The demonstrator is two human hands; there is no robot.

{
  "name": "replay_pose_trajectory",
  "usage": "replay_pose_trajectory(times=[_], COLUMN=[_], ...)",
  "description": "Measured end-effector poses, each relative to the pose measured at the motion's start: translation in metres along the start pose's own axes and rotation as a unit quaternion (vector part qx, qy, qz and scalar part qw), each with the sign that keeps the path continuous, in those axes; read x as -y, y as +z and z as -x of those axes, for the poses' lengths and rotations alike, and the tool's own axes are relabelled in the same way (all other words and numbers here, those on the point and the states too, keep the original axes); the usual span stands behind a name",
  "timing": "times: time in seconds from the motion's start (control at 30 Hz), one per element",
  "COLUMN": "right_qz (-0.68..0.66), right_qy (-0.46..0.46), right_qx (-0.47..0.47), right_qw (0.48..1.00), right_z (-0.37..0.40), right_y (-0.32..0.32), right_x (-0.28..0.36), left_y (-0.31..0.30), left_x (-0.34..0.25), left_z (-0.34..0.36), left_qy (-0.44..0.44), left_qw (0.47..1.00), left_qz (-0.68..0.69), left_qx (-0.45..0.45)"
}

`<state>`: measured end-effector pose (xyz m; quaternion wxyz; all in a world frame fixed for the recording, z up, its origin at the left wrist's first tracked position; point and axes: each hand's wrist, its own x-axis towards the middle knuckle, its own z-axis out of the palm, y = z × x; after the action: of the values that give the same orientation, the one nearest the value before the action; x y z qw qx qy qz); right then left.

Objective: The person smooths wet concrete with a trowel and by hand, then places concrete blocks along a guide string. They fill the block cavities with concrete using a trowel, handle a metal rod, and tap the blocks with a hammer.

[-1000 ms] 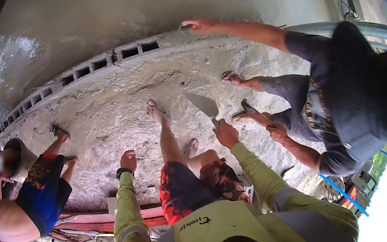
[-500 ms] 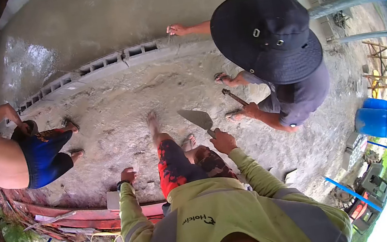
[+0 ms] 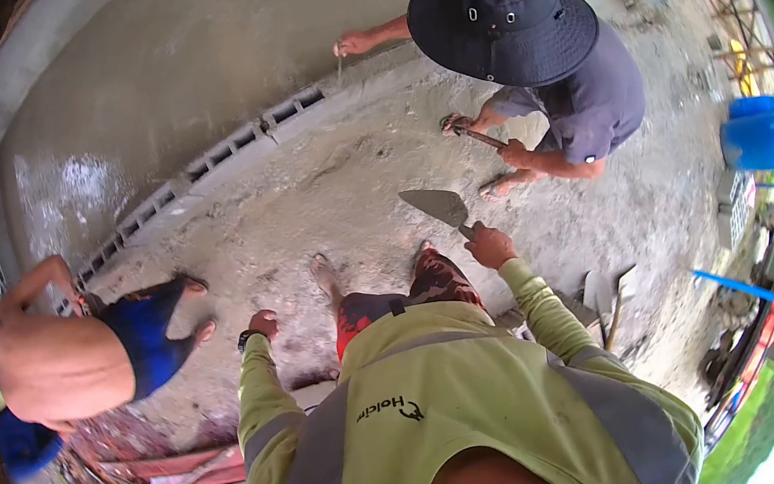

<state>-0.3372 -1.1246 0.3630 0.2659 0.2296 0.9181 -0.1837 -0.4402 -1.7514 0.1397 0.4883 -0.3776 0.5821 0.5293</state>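
My right hand [image 3: 491,246] grips a masonry trowel [image 3: 438,203] by its handle. Its flat pointed blade is held out over the rough ground, toward the co-worker. At the other side my left hand [image 3: 263,324] hangs beside my leg with a dark watch [image 3: 250,338] at the wrist. Those fingers are curled in, and nothing shows in them. Ahead, a low wall of hollow concrete blocks [image 3: 221,155] runs along smooth wet concrete [image 3: 206,58]. Neither hand touches it.
A co-worker in a dark hat [image 3: 498,17] bends at the right, with a long-handled tool [image 3: 479,134] in one hand and the other hand at the wall. A shirtless person [image 3: 61,354] stands left. A shovel [image 3: 611,313], blue barrel [image 3: 755,138] and red beams [image 3: 175,468] lie around.
My view has shifted, and my feet now stand side by side. The trowel is still in my right hand. The shirtless person leans further over, and the hatted co-worker appears higher in view.
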Motion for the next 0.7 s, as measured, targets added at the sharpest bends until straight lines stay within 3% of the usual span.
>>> replay_pose_trajectory(times=[0.07,0.1,0.17,0.2,0.23,0.27,0.33,0.37,0.43,0.6,0.63,0.7], right_qz=[-0.016,-0.031,-0.040,-0.091,-0.111,-0.131,-0.138,-0.192,-0.250,-0.365,-0.382,-0.451], right_qy=[0.039,0.040,0.035,0.128,0.158,0.186,0.206,0.241,0.263,0.363,0.390,0.414], right_qx=[-0.005,-0.017,-0.023,-0.016,-0.015,-0.017,-0.039,-0.037,-0.045,-0.048,-0.046,-0.045], right_qw=[0.999,0.999,0.998,0.988,0.981,0.974,0.968,0.951,0.931,0.856,0.837,0.789], right_z=[-0.001,-0.008,0.004,0.014,0.017,0.017,0.030,0.035,0.028,0.070,0.072,0.078], right_y=[0.018,0.044,0.060,0.054,0.066,0.077,0.091,0.101,0.150,0.146,0.153,0.159], right_x=[0.007,-0.005,0.009,0.025,0.024,0.016,0.013,0.008,-0.035,-0.012,-0.017,-0.021], left_y=[-0.034,-0.016,-0.050,-0.068,-0.045,-0.042,-0.047,-0.084,-0.078,-0.061,-0.058,-0.058], left_x=[-0.021,-0.048,-0.065,-0.071,-0.091,-0.100,-0.110,-0.099,-0.105,-0.106,-0.107,-0.112], left_z=[-0.017,0.020,0.000,-0.010,0.037,0.040,0.038,-0.033,-0.016,-0.018,-0.005,-0.016], left_qy=[0.103,0.127,0.151,0.174,0.194,0.196,0.173,0.035,0.036,0.074,0.132,0.105], left_qw=[0.978,0.950,0.949,0.949,0.948,0.946,0.976,0.985,0.991,0.991,0.975,0.982], left_qz=[-0.166,-0.285,-0.277,-0.262,-0.248,-0.253,-0.133,0.123,0.070,-0.092,-0.170,-0.142], left_qx=[0.070,-0.022,-0.018,-0.015,-0.050,-0.048,-0.015,0.116,0.109,0.064,0.053,0.067])
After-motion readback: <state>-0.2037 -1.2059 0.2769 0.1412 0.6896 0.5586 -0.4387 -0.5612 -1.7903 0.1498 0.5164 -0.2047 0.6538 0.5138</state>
